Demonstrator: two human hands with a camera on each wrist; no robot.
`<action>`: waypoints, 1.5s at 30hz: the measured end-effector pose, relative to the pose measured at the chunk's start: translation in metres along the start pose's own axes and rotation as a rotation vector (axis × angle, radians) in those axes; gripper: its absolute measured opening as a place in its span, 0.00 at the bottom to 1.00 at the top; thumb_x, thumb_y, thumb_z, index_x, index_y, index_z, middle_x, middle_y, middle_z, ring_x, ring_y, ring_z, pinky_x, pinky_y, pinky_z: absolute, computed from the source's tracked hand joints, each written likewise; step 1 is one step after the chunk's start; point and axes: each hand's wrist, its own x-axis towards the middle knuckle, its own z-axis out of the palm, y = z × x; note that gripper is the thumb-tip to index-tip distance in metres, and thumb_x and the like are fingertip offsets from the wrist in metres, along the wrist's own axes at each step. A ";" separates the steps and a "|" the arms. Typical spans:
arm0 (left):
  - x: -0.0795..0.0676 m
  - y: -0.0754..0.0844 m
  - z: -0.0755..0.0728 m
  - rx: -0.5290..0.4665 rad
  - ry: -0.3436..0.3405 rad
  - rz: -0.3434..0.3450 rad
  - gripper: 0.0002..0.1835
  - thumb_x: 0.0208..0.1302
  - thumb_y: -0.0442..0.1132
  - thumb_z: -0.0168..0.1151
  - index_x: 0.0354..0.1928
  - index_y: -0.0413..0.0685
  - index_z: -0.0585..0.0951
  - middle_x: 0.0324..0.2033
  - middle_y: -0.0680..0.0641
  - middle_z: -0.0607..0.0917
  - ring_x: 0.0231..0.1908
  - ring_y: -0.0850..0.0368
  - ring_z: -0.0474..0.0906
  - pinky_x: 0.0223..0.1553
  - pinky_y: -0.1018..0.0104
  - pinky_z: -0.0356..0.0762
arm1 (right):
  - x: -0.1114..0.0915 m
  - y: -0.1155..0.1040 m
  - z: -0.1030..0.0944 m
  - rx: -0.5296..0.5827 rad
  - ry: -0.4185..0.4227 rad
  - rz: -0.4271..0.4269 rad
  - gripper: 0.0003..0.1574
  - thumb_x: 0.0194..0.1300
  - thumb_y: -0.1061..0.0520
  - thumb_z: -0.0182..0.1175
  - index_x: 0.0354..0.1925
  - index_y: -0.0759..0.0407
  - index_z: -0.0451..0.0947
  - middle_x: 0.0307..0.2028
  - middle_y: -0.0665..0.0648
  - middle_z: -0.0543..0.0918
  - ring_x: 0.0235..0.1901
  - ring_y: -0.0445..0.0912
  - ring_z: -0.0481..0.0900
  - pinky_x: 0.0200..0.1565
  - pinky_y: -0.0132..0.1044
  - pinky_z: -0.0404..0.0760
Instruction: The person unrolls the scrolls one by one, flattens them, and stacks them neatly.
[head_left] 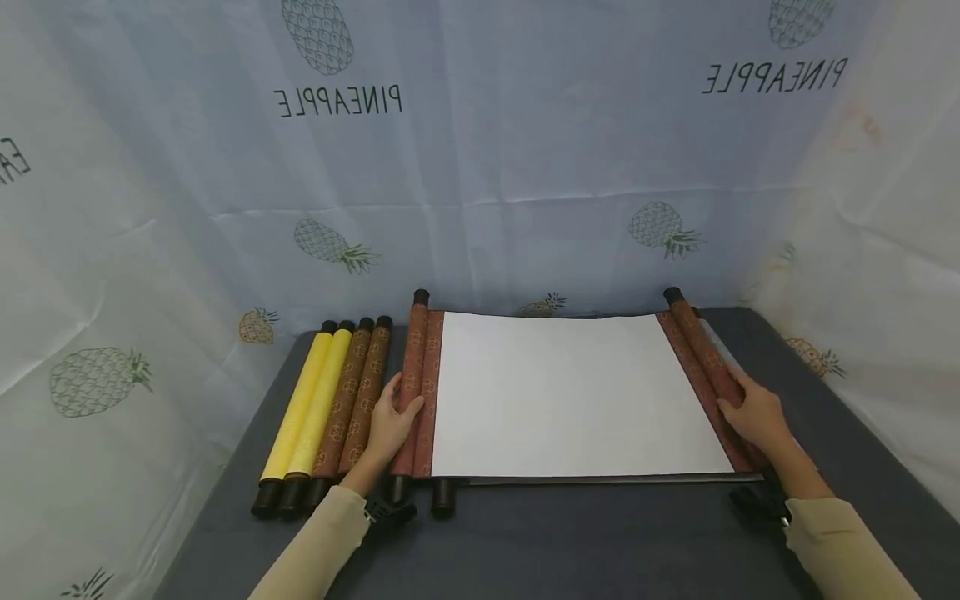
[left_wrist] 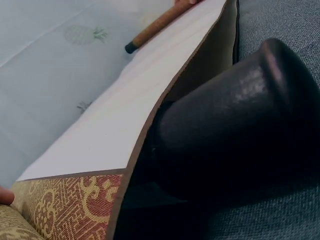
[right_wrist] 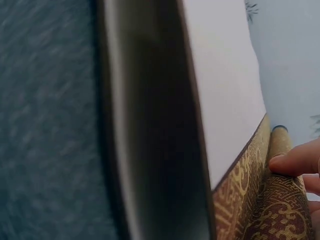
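Dark desk point(head_left: 585, 542) stretches from the near side up to the lifted front edge of an unrolled white scroll point(head_left: 577, 396), a black knob point(head_left: 443, 498) poking out beneath it. The left hand point(head_left: 392, 423) grips its left red roller point(head_left: 414, 350), two brown rolls point(head_left: 345, 404) and two yellow rolls point(head_left: 302, 404) lying farther left, while the right hand point(head_left: 757, 415) grips the right roller point(head_left: 693, 337), with desk beyond it to the side. Behind everything hangs a pale curtain point(head_left: 525, 142) printed with pineapples and "PINEAPPLE" in mirrored letters.

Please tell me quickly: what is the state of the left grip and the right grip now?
Left grip: closed, holding the left red roller.
Right grip: closed, holding the right red roller.
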 end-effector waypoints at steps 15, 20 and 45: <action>-0.002 -0.007 0.007 -0.021 -0.012 -0.077 0.34 0.66 0.31 0.58 0.69 0.25 0.57 0.68 0.24 0.60 0.69 0.29 0.59 0.66 0.42 0.65 | -0.006 0.013 0.010 0.009 -0.076 0.010 0.38 0.57 0.66 0.55 0.60 0.87 0.58 0.53 0.89 0.67 0.49 0.79 0.69 0.45 0.67 0.73; -0.001 -0.010 0.003 -0.028 -0.037 -0.143 0.33 0.67 0.31 0.57 0.69 0.26 0.57 0.70 0.25 0.58 0.70 0.29 0.56 0.67 0.42 0.64 | -0.004 0.011 0.013 0.016 -0.088 0.015 0.38 0.57 0.66 0.55 0.60 0.88 0.58 0.52 0.89 0.68 0.48 0.79 0.70 0.45 0.66 0.73; -0.002 -0.012 0.003 -0.025 -0.138 -0.207 0.37 0.68 0.35 0.57 0.73 0.32 0.53 0.73 0.30 0.52 0.74 0.35 0.48 0.72 0.44 0.55 | 0.002 0.010 0.003 -0.014 -0.221 0.022 0.41 0.60 0.63 0.57 0.63 0.88 0.54 0.56 0.90 0.63 0.54 0.80 0.65 0.51 0.68 0.71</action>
